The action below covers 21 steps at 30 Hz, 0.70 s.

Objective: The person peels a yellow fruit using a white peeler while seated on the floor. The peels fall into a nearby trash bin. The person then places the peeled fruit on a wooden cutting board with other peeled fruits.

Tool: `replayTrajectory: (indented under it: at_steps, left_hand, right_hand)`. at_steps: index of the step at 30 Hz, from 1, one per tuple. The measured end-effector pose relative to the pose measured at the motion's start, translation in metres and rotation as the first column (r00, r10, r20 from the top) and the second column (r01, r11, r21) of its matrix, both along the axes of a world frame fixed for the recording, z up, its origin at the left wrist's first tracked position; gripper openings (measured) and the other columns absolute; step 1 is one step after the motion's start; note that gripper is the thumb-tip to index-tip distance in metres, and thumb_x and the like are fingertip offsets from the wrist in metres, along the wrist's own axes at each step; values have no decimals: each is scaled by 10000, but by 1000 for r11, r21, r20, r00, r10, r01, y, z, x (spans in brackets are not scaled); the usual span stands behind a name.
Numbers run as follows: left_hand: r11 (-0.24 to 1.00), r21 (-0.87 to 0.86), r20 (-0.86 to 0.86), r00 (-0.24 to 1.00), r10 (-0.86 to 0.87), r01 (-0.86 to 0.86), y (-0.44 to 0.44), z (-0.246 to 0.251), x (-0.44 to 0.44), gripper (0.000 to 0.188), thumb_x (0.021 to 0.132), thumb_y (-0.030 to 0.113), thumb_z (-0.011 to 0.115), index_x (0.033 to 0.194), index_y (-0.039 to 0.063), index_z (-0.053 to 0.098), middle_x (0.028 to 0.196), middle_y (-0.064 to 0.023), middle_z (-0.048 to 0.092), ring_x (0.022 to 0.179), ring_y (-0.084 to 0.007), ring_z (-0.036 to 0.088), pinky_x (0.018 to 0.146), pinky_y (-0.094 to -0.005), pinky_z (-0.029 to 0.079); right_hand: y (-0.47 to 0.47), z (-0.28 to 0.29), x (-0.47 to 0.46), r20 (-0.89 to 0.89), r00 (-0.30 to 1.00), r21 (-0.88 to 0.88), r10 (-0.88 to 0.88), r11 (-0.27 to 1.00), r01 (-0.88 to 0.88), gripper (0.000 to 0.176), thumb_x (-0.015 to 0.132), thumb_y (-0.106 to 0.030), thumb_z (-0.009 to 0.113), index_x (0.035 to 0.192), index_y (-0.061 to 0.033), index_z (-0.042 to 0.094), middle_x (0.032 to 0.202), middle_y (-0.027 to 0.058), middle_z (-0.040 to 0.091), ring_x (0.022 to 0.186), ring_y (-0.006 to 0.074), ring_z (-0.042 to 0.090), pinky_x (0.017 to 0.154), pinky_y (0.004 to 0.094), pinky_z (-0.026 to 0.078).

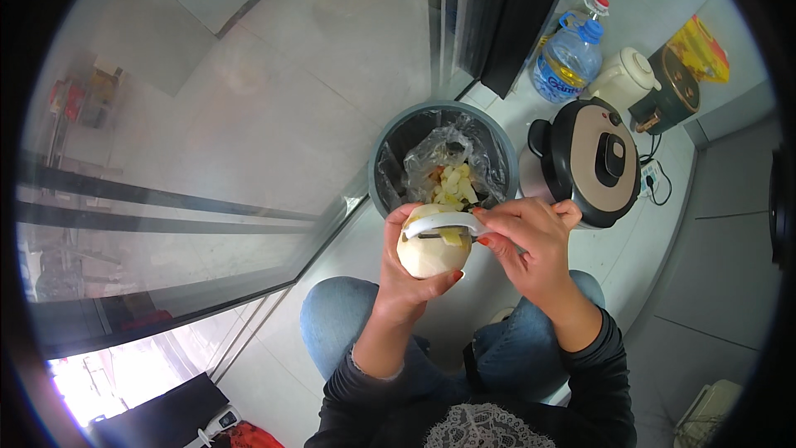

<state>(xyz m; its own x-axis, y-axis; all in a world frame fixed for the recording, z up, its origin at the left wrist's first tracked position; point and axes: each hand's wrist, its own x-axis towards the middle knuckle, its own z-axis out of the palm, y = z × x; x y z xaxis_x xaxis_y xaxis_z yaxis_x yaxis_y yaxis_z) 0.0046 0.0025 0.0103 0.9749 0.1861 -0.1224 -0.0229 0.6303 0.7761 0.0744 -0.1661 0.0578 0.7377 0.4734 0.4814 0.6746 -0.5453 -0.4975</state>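
My left hand [403, 286] cups a pale, mostly peeled round fruit or vegetable [429, 259] from the left and below. A white-framed peeler [444, 223] lies across its upper face, and my right hand [528, 242] pinches the peeler's right end. A yellowish strip of peel [452, 237] sits at the blade. Just beyond my hands stands a grey trash bin [380, 183] lined with a clear plastic bag [444, 138]. Yellowish peelings [456, 183] lie inside the bag. The bin's near rim is partly hidden behind the fruit and my hands.
Right of the bin stands an electric pressure cooker [597, 162]. Behind it are a large plastic bottle [567, 65], a cream thermos jug [624, 78], a dark green appliance [668, 90] and a yellow packet [701, 50]. A power strip [650, 178] lies beside the cooker. Glass panels [249, 106] rise at left.
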Motion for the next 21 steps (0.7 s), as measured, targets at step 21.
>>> replayTrajectory:
  at_steps: [21]
  left_hand:
    - [942, -335, -50, 999, 7, -23, 2, -5, -3, 913, 695, 127, 843, 1442, 85, 320, 1338, -94, 491, 1273, -256, 460, 1076, -401, 371]
  right_hand:
    - [0, -22, 19, -67, 985, -11, -158, 987, 158, 215, 841, -221, 728, 1036, -132, 736, 915, -1, 680, 860, 133, 584, 834, 337, 224]
